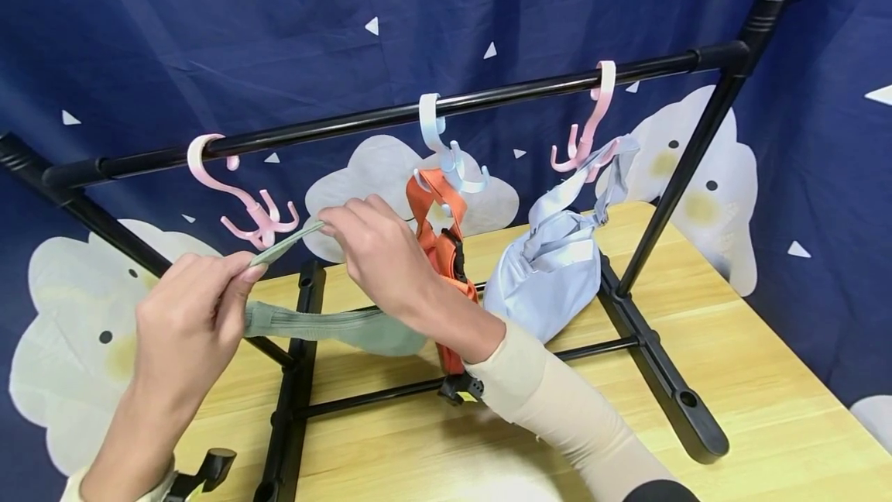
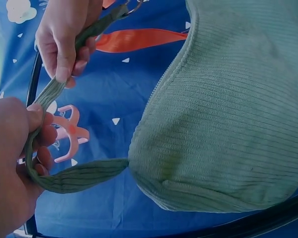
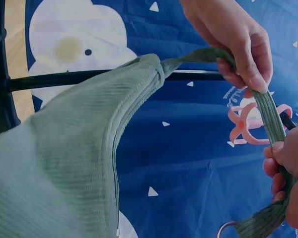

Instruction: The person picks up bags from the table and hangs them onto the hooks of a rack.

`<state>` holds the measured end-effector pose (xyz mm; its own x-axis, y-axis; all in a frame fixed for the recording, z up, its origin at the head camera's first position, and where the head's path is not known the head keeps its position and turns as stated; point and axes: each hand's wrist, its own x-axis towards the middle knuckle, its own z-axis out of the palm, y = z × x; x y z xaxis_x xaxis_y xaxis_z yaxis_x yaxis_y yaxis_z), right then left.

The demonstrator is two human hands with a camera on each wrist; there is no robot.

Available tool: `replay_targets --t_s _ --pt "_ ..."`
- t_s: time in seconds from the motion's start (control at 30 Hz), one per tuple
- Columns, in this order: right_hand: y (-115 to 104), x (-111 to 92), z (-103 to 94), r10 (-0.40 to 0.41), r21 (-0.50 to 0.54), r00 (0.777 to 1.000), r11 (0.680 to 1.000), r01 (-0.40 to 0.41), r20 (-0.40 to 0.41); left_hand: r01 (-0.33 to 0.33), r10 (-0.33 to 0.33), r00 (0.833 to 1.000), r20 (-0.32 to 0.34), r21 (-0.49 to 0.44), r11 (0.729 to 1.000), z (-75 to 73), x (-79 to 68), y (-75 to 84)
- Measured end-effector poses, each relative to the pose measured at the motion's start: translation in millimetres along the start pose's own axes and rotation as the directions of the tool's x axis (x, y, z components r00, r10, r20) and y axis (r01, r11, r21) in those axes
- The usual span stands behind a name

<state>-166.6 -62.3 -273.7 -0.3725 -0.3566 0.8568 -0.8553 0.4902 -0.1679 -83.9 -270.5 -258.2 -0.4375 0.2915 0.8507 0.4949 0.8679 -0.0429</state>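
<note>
Both hands pinch the strap of a green corduroy bag (image 2: pixel 228 114), a short stretch of strap (image 1: pixel 287 242) pulled straight between them. My left hand (image 1: pixel 188 316) grips it on the left, thumb on top; my right hand (image 1: pixel 379 254) pinches it a little higher to the right. The bag body hangs below the hands, partly hidden by the right forearm in the head view. Just behind the strap, a pink four-pronged hook (image 1: pixel 261 219) hangs from the black rail (image 1: pixel 327 126) with nothing on its prongs. A metal ring (image 3: pixel 227 229) shows at the strap's end in the right wrist view.
An orange bag (image 1: pixel 446 254) hangs from the blue hook (image 1: pixel 446 149) mid-rail. At the right, a light blue bag (image 1: pixel 550 277) hangs from another pink hook (image 1: pixel 588 126). The black rack's feet (image 1: pixel 662 378) stand on a wooden table (image 1: pixel 753 393), before a dark blue curtain (image 1: pixel 279 22).
</note>
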Motion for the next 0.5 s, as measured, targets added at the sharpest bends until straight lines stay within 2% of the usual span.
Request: replay_targets --t_s 0.5 --pt "-0.2 8.8 -2.8 -0.011 0.012 1.000 1.000 0.011 -0.027 -0.003 0.004 1.000 -0.024 0.036 0.999 -6.5 10.0 4.3"
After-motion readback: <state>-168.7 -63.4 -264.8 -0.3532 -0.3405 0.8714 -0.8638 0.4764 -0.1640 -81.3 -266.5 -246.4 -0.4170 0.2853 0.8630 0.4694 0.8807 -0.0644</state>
